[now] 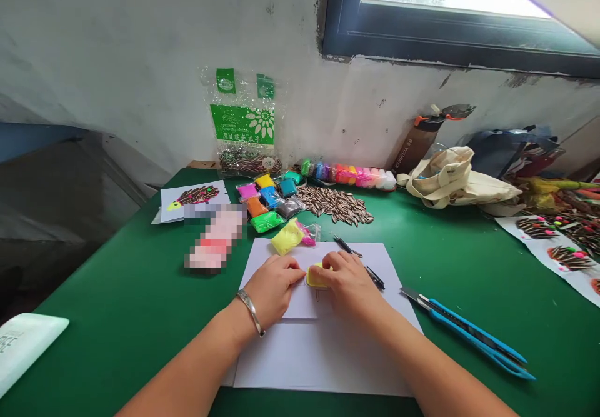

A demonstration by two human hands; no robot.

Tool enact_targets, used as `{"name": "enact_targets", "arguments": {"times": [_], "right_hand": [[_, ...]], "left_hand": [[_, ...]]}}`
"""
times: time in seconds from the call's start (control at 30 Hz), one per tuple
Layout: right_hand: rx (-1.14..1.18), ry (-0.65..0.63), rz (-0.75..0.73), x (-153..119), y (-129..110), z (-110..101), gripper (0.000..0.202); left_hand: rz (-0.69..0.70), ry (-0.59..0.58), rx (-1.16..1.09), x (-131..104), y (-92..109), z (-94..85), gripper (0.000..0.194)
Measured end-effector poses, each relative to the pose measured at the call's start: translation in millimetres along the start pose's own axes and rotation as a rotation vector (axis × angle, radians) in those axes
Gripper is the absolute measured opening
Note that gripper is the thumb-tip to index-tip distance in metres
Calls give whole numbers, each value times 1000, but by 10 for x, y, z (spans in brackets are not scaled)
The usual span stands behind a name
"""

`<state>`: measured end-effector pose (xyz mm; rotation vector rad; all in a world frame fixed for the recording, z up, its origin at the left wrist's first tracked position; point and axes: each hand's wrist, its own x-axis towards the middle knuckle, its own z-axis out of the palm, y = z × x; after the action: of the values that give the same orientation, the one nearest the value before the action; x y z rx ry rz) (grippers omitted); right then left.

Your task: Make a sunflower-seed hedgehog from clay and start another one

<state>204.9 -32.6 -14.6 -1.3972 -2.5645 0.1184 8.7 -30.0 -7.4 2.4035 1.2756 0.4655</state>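
Note:
A flat piece of yellow modelling clay (317,276) lies on white paper (300,361), over a faint pencil drawing. My right hand (349,279) presses down on the clay with curled fingers. At the clay's left edge is my left hand (276,282), wearing a silver bracelet; its thumb and finger are drawn together, and what may be between them is hidden. Just behind the hands sit an opened yellow clay packet (287,237) and a small pink one (308,234). Black pens (375,277) lie beside my right hand.
A blue utility knife (478,336) lies on the right with its blade out. Behind are clay packets (269,197), loose sunflower seeds (335,203) and a seed bag (248,135). A seed-covered hedgehog picture (194,199) rests left; a cloth bag (450,176) stands back right.

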Motion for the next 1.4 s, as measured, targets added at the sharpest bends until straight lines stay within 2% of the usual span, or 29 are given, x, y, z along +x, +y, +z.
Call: {"name": "enact_targets", "arguments": {"times": [0.13,0.3,0.4,0.63,0.9,1.17,1.4], "right_hand": [[11,47,1,-37,44,-9,29],[-10,-20,-32,-17,-76,-36,24],[-25,-16,-37,5,-121,-30,25],[15,16,-29,-48,-49,-50,31],[-29,-53,-40,14,-144,-24,28],[3,-13,-23,-30,-39,-24,26],[-57,-40,-47,12,-111,-21,22]], "left_hand": [[17,8,3,-1,-10,-5,29],[10,15,-1,0,-9,-1,30],[1,6,-15,2,-4,-1,31],[-18,2,-34,4,-14,-31,30],[-30,-11,-36,-1,-5,-30,29],[-28,5,-31,-4,-24,-19,29],[-21,14,-11,3,-27,25,29]]}}
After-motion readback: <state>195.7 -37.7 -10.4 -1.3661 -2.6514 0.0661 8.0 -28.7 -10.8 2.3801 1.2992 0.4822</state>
